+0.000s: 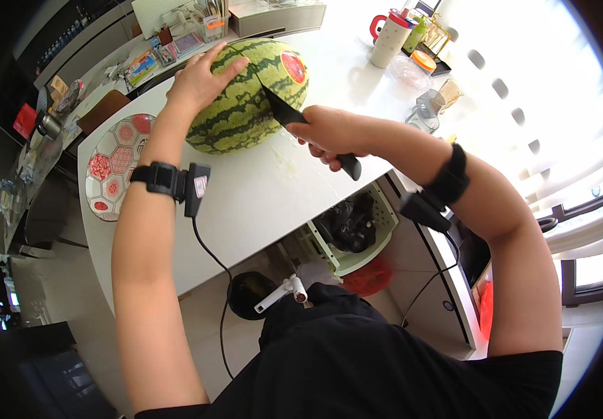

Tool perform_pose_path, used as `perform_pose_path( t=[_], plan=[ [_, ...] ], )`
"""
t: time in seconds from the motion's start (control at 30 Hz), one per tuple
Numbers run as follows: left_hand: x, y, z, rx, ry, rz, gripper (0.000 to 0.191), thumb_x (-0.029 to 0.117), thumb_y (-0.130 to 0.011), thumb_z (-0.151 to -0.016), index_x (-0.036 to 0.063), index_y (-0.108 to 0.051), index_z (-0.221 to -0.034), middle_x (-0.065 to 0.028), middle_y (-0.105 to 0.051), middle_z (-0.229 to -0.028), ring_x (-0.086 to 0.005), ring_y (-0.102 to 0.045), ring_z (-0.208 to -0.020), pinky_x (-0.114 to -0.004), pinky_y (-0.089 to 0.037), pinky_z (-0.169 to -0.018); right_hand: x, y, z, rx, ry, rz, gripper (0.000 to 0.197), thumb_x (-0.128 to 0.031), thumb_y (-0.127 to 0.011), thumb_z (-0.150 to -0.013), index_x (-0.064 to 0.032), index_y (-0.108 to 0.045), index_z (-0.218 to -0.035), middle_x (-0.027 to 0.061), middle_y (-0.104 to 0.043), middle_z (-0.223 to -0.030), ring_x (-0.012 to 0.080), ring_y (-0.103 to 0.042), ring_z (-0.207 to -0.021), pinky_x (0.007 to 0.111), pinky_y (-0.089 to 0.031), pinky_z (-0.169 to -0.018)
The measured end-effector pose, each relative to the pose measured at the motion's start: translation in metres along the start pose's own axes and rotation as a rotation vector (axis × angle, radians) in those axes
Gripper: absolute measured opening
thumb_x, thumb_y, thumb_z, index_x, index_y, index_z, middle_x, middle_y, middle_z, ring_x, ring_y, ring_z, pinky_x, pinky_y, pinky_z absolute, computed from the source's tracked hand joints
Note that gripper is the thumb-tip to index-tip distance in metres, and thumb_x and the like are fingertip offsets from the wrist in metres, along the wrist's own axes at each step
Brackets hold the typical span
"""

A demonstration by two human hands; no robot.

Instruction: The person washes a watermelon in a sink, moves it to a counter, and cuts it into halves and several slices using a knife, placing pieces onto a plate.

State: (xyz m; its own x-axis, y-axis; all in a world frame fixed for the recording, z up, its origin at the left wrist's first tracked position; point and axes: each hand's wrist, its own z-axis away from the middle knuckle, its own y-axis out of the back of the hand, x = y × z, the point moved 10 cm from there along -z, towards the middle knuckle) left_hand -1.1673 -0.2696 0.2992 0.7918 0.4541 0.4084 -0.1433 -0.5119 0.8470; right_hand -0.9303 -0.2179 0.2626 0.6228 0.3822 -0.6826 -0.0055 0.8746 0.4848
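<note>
A whole striped watermelon with a red sticker lies on the white table. Spread over its upper left side, my left hand presses on the rind. My right hand grips the black handle of a kitchen knife. The dark blade points up and left into the rind, with part of it hidden in the melon. A thin dark cut line runs from the blade towards the melon's top, near my left fingers. Wet drops mark the table beside the melon.
A patterned plate sits at the table's left. Beyond the melon, to the right, stand a tumbler with a red lid, an orange-lidded container and a glass pitcher. Below the near edge is a green bin with a black bag.
</note>
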Motion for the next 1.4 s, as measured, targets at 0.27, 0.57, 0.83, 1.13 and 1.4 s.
perform_pose_path(
  t=[0.27,0.57,0.83,1.13,1.4],
  plan=[
    [-0.005,0.005,-0.001,-0.02,-0.005,0.074,0.087,0.079,-0.051,-0.082,0.0214,-0.048,-0.147,-0.0181,-0.048,-0.147,-0.0328,-0.047,-0.135,-0.04,-0.036,-0.111,0.033,-0.025,-0.054,0.124,0.068,-0.085,0.035,-0.027,-0.044,-0.103,0.0045,-0.044,-0.086,0.0129,-0.055,-0.066,0.0235,-0.057,-0.045,0.037,-0.051,-0.041],
    [-0.048,-0.019,-0.002,-0.163,0.1,0.233,0.098,0.085,-0.049,-0.078,0.0216,-0.041,-0.152,-0.0164,-0.043,-0.153,-0.0318,-0.04,-0.142,-0.042,-0.031,-0.114,0.051,-0.04,-0.092,0.299,0.292,0.002,0.034,-0.026,-0.044,-0.103,0.0067,-0.042,-0.096,0.0197,-0.06,-0.066,0.0333,-0.062,-0.046,0.044,-0.053,-0.043],
    [0.037,0.02,-0.003,-0.093,-0.086,0.051,0.088,0.077,-0.056,-0.082,0.0197,-0.046,-0.149,-0.0166,-0.046,-0.149,-0.0301,-0.045,-0.136,-0.039,-0.035,-0.112,0.022,-0.037,-0.072,0.007,0.257,0.125,0.038,-0.02,-0.04,-0.101,0.0065,-0.045,-0.074,0.0096,-0.054,-0.06,0.0247,-0.061,-0.046,0.038,-0.05,-0.04],
    [-0.08,0.004,0.044,-0.139,0.595,0.788,0.105,0.088,-0.041,-0.08,0.0174,-0.03,-0.156,-0.0186,-0.037,-0.155,-0.0345,-0.037,-0.142,-0.052,-0.034,-0.109,0.025,-0.029,-0.05,0.103,0.168,-0.1,0.044,-0.027,-0.044,-0.103,0.0064,-0.048,-0.075,0.0127,-0.054,-0.057,0.0259,-0.059,-0.043,0.04,-0.051,-0.039],
    [-0.059,-0.01,0.106,-0.162,0.745,0.855,0.115,0.091,-0.036,-0.079,0.0028,-0.03,-0.153,-0.0238,-0.045,-0.145,-0.0399,-0.053,-0.126,-0.058,-0.051,-0.09,0.022,0.005,-0.025,-0.041,0.138,-0.068,0.035,-0.028,-0.045,-0.102,0.0029,-0.048,-0.086,0.0067,-0.047,-0.063,0.0185,-0.048,-0.041,0.034,-0.046,-0.04]
  ],
)
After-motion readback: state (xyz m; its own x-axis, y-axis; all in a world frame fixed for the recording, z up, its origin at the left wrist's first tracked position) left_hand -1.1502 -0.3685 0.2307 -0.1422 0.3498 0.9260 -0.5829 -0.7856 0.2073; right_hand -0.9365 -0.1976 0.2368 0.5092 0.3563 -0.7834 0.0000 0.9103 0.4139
